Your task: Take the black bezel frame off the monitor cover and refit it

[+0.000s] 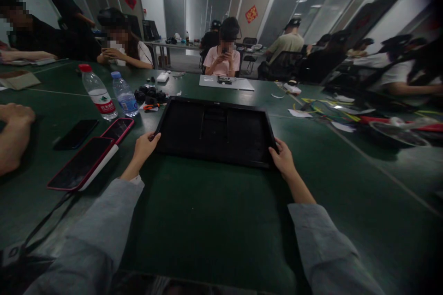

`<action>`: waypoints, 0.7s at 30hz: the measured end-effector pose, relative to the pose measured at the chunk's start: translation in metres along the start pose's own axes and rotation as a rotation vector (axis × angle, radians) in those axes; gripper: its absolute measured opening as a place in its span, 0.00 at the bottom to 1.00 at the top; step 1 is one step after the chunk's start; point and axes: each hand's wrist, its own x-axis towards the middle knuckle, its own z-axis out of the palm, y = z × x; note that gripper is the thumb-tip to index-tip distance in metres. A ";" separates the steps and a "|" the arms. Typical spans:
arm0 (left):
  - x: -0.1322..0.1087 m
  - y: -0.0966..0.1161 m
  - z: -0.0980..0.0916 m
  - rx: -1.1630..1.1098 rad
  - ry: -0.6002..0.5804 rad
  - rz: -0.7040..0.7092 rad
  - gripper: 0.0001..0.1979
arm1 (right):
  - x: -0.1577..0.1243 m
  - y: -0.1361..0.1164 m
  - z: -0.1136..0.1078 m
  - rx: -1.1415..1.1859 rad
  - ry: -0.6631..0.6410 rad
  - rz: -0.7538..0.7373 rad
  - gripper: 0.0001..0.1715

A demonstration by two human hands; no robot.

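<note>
A shallow black monitor casing (pixel 214 133) with a raised rim lies ahead of me over the green table. Two thin slots and a raised block show on its dark inner face. My left hand (pixel 144 146) grips the casing's left edge near its front corner, thumb on top. On the opposite side, my right hand (pixel 282 159) holds the right edge near the front corner, fingers wrapped over the rim. The fingertips beneath the casing are hidden on both sides.
Left of the casing stand a red-capped bottle (pixel 100 97) and a blue-capped bottle (pixel 125 97), near a red-edged phone (pixel 81 164) and a black phone (pixel 76 133). Another person's hand (pixel 15 133) rests far left. Cables (pixel 328 110) lie right; a white board (pixel 238 84) lies beyond.
</note>
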 end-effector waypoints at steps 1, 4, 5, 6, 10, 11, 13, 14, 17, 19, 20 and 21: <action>0.000 0.000 -0.001 0.011 0.008 -0.009 0.25 | -0.001 -0.001 -0.004 0.013 -0.024 0.018 0.43; -0.001 -0.001 -0.005 0.077 0.020 -0.006 0.25 | -0.004 -0.008 -0.022 0.103 -0.146 0.143 0.47; -0.001 -0.001 -0.006 0.104 0.018 0.003 0.25 | -0.005 -0.010 -0.027 0.126 -0.180 0.194 0.48; -0.002 -0.002 -0.007 0.128 0.017 0.012 0.25 | -0.007 -0.013 -0.031 0.141 -0.197 0.241 0.49; -0.004 0.000 -0.007 0.152 0.021 0.001 0.27 | -0.007 -0.018 -0.029 0.199 -0.130 0.295 0.56; -0.005 0.000 -0.006 0.144 0.023 -0.007 0.27 | -0.006 -0.017 -0.025 0.210 -0.101 0.266 0.56; -0.004 0.001 -0.005 0.110 0.038 -0.024 0.24 | -0.003 -0.014 -0.018 0.215 -0.063 0.181 0.54; -0.004 0.000 -0.005 0.081 0.054 -0.031 0.22 | -0.001 -0.012 -0.016 0.210 -0.050 0.144 0.53; 0.000 -0.006 -0.006 -0.024 0.123 -0.049 0.15 | 0.000 -0.010 -0.015 0.198 -0.020 0.090 0.50; 0.004 -0.012 -0.007 -0.060 0.163 -0.057 0.16 | 0.000 -0.009 -0.019 0.199 0.015 0.086 0.49; 0.005 -0.016 -0.008 -0.068 0.178 -0.062 0.15 | 0.000 -0.008 -0.021 0.194 0.044 0.084 0.49; 0.007 -0.020 -0.008 -0.080 0.187 -0.071 0.15 | 0.000 -0.007 -0.024 0.183 0.081 0.080 0.48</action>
